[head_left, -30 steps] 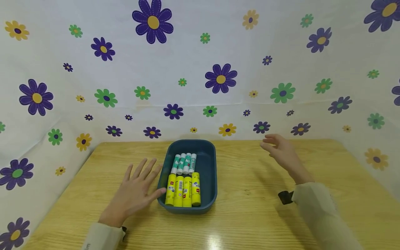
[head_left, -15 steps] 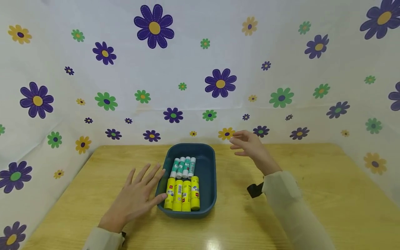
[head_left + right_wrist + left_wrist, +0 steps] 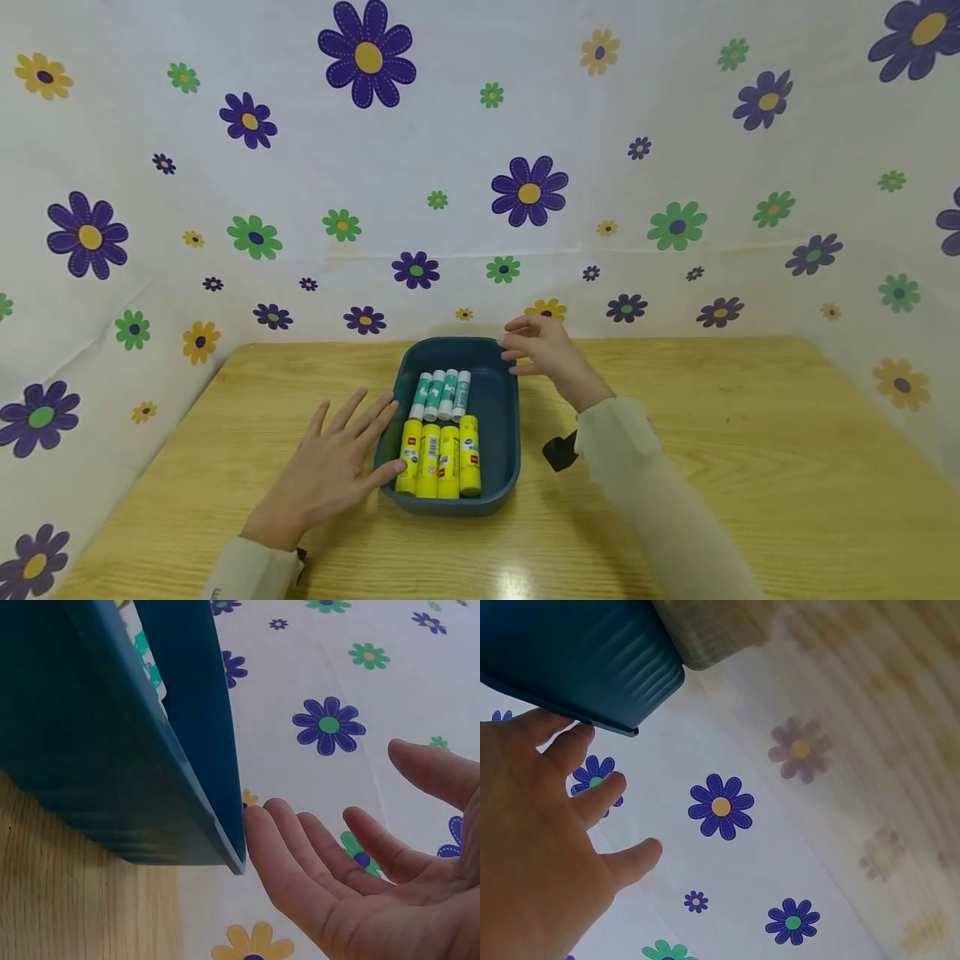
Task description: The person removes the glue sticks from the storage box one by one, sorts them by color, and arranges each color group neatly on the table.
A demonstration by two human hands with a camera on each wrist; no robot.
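A dark blue plastic tray (image 3: 498, 442) stands on the table with two rows of glue sticks inside. Several yellow glue sticks (image 3: 448, 462) lie side by side at its near end, and several smaller white-and-green glue sticks (image 3: 437, 395) lie beyond them. My left hand (image 3: 330, 467) is spread at the tray's left side, thumb and fingertips at the rim; in the left wrist view its fingers (image 3: 570, 746) meet the rim. Over the far right corner is my right hand (image 3: 551, 354), fingers loosely bent and holding nothing. In the right wrist view its fingertips (image 3: 259, 817) are right beside the rim.
The wooden table (image 3: 675, 467) extends to both sides of the tray. A white flower-print cloth (image 3: 600, 108) hangs behind the table and along its sides. A black strap (image 3: 561, 452) shows at the right sleeve.
My right hand has moved left from over the table's right part to the tray's far right corner. My left hand has shifted slightly right against the tray. The glue sticks stay in place.
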